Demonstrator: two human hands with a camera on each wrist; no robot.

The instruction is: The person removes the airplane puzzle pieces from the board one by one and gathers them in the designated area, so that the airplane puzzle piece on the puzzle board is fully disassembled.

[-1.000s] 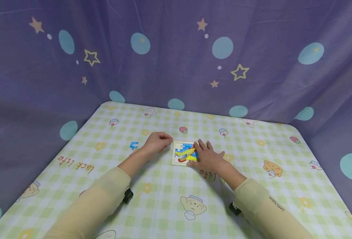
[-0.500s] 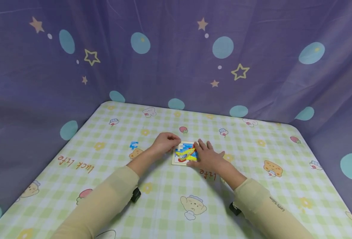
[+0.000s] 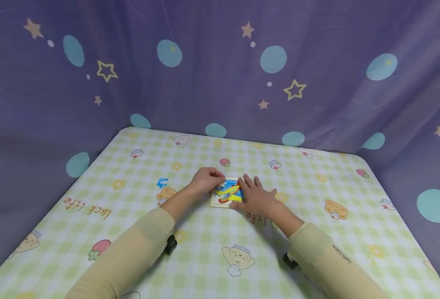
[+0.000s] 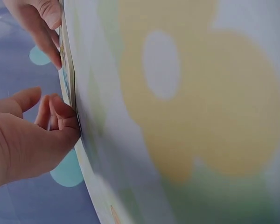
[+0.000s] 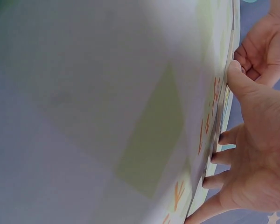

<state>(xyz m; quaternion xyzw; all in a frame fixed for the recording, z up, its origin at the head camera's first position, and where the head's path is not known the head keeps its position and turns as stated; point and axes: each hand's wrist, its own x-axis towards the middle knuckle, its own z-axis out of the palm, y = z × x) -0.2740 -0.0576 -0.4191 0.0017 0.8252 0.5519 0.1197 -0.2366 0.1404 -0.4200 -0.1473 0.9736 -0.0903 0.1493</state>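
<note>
A small framed jigsaw puzzle (image 3: pixel 227 193) showing a yellow and red airplane on blue lies on the table. My left hand (image 3: pixel 207 181) is over its upper left corner, thumb and fingertips pinched together on a puzzle piece that they mostly hide. In the left wrist view, the left hand's (image 4: pixel 42 135) fingertips meet right at the puzzle's edge. My right hand (image 3: pixel 259 198) rests with fingers spread on the puzzle's right side, covering that edge. A loose blue puzzle piece (image 3: pixel 162 182) lies on the cloth to the left.
A green and white checked tablecloth (image 3: pixel 201 265) with printed cartoon figures covers the table. Purple curtains (image 3: pixel 212 83) with stars and ovals hang behind and at both sides. A dark wrist camera (image 3: pixel 170 244) sits under the left sleeve, another (image 3: pixel 289 261) under the right.
My left hand has moved right, from beside the puzzle onto its upper left corner. The right hand stays on the puzzle. The head view has turned slightly, shifting the scene left.
</note>
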